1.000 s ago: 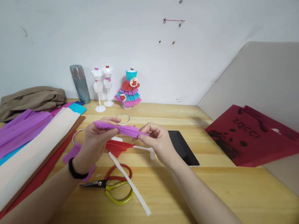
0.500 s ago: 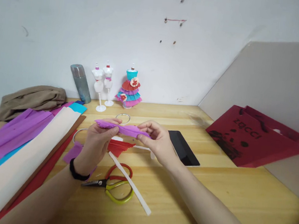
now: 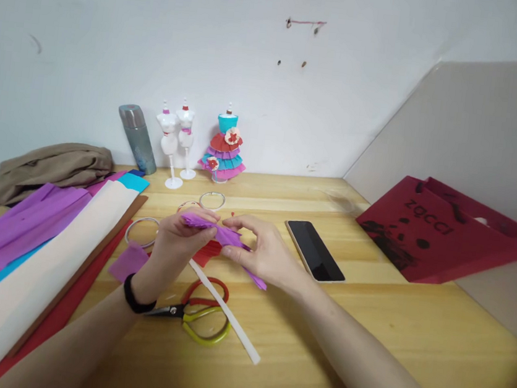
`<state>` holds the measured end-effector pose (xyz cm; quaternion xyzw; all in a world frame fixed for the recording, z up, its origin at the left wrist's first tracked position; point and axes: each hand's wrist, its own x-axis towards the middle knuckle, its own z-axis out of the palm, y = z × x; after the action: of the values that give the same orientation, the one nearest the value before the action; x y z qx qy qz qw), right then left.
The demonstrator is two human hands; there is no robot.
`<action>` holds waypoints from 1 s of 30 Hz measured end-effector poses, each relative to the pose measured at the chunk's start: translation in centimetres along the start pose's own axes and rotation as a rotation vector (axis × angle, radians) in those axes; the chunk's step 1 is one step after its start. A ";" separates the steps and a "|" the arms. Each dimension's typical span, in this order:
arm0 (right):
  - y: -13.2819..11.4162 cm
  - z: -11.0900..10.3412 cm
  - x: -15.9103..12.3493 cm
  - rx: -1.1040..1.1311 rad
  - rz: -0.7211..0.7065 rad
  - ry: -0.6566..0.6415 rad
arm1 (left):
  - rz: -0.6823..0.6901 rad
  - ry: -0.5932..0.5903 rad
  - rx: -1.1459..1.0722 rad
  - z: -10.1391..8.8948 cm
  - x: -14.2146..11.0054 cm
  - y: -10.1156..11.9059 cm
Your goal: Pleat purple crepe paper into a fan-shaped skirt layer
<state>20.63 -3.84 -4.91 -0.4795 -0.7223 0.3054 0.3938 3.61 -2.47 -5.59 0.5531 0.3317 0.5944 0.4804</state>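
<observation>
Between both hands is a pleated strip of purple crepe paper (image 3: pixel 228 235), raised above the table. My left hand (image 3: pixel 183 235) pinches its gathered left end, thumb on top. My right hand (image 3: pixel 264 251) has thumb and fingers around the strip's right part, and a tail of it hangs down to the right. Below lies a red pleated paper piece (image 3: pixel 207 254), partly hidden by the hands. A white strip (image 3: pixel 230 318) crosses the scissors (image 3: pixel 206 325), which have one red and one yellow handle. A small purple paper piece (image 3: pixel 128 261) rests beside my left wrist.
Rolled coloured paper sheets (image 3: pixel 57 239) fill the left side. Behind stand a bottle (image 3: pixel 138 140), two white mini mannequins (image 3: pixel 170 141) and a third in a ruffled paper dress (image 3: pixel 224 153). A phone (image 3: pixel 316 250) lies right, near a red bag (image 3: pixel 440 236). Metal rings (image 3: pixel 212 200) lie mid-table.
The purple strip has tilted, its right end now hanging lower and unfolded past my right hand. My right hand has shifted slightly left and down. The view has moved slightly.
</observation>
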 end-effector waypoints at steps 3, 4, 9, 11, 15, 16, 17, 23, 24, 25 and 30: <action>0.2 0.4 0.0 -0.026 -0.015 0.001 | -0.006 -0.006 0.020 0.1 0.0 -0.2; 0.3 0.5 0.0 -0.024 -0.020 0.003 | -0.009 -0.007 0.031 0.1 0.0 -0.2; 0.6 0.6 0.0 -0.021 -0.044 0.002 | -0.009 -0.007 0.068 0.0 0.0 0.3; 0.6 0.6 0.0 -0.005 -0.026 -0.007 | -0.014 0.008 0.078 -0.1 0.1 0.5; 0.4 0.5 0.0 0.045 0.012 -0.024 | -0.072 0.028 0.057 -0.4 0.1 0.7; 0.4 0.6 0.0 0.055 0.019 -0.026 | -0.100 0.027 0.035 -0.4 0.1 0.6; 0.4 0.6 0.1 0.067 0.026 -0.028 | -0.135 0.019 0.007 -0.5 0.1 0.6; 0.8 0.5 0.2 0.146 0.036 0.025 | -0.268 -0.170 -0.167 -0.7 0.6 0.6; 0.9 0.5 0.2 0.149 0.033 0.037 | -0.303 -0.223 -0.166 -0.7 0.6 0.5; 0.9 0.6 0.2 0.147 0.029 0.045 | -0.342 -0.268 -0.157 -0.7 0.6 0.3; 1.1 0.9 0.2 0.100 0.021 0.026 | -0.360 -0.209 -0.135 -0.2 -0.2 -1.3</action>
<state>20.29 -3.33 -6.19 -0.4708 -0.6959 0.3392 0.4233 3.66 -2.19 -6.92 0.5104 0.3329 0.4593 0.6463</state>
